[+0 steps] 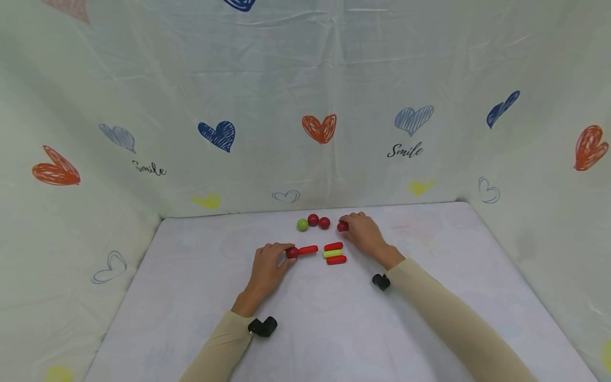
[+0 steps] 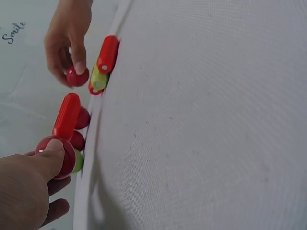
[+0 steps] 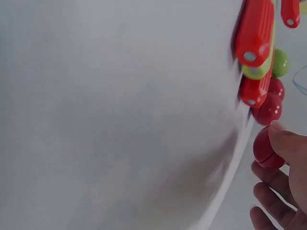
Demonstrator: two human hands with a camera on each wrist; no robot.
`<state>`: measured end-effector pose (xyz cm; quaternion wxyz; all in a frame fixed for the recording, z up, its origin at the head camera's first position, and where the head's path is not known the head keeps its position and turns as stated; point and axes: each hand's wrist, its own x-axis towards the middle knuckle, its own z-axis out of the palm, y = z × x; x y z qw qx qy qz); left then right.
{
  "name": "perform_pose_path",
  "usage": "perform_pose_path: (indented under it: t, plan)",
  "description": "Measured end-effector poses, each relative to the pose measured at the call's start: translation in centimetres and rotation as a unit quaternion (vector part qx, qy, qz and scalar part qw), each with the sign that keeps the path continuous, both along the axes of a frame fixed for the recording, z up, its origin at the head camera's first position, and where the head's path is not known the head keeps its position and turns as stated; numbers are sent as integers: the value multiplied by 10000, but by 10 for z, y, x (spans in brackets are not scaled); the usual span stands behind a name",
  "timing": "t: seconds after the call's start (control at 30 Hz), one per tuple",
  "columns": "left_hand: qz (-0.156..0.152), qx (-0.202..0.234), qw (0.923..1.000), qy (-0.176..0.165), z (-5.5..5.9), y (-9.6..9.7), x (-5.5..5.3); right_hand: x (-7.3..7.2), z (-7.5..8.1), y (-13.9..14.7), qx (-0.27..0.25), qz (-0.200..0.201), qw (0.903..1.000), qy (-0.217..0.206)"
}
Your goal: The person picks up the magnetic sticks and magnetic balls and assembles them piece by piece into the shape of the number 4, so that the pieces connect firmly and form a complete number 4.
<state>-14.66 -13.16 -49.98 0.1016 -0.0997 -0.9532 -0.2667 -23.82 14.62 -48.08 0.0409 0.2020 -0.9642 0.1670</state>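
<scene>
My left hand (image 1: 267,268) pinches a red ball (image 1: 292,253) between thumb and fingers. A ribbed red rod (image 1: 308,250) sticks out from this ball to the right, its end against it and its other end free. Further back on the right, my right hand (image 1: 364,233) holds another red ball (image 3: 266,148) with the thumb on top, the remaining fingers loosely bent below. Between the hands, two red rods (image 1: 336,260) lie side by side with a lime-green rod (image 1: 332,254) in the middle. Pale discs show at the rods' ends in the right wrist view.
Behind the rods a green ball (image 1: 303,225) and two red balls (image 1: 324,223) stand in a close row near the table's back edge. A white cloth covers the table (image 1: 305,329). A sheet (image 1: 267,170) printed with hearts hangs behind and along both sides.
</scene>
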Motion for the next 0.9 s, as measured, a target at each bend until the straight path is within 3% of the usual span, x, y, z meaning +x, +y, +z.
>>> perform_pose_path:
  t: [0.2, 0.5, 0.9]
  plan:
    - [7, -3, 10000, 33, 2, -4, 3, 16, 9, -4, -214, 177, 9996, 107]
    - [-60, 198, 9997, 144, 1, -10, 6, 33, 12, -16, -566, 746, 9951, 317]
    - [-44, 205, 9996, 205, -1, -12, 10, 45, 12, -36, -673, 1196, 9900, 339]
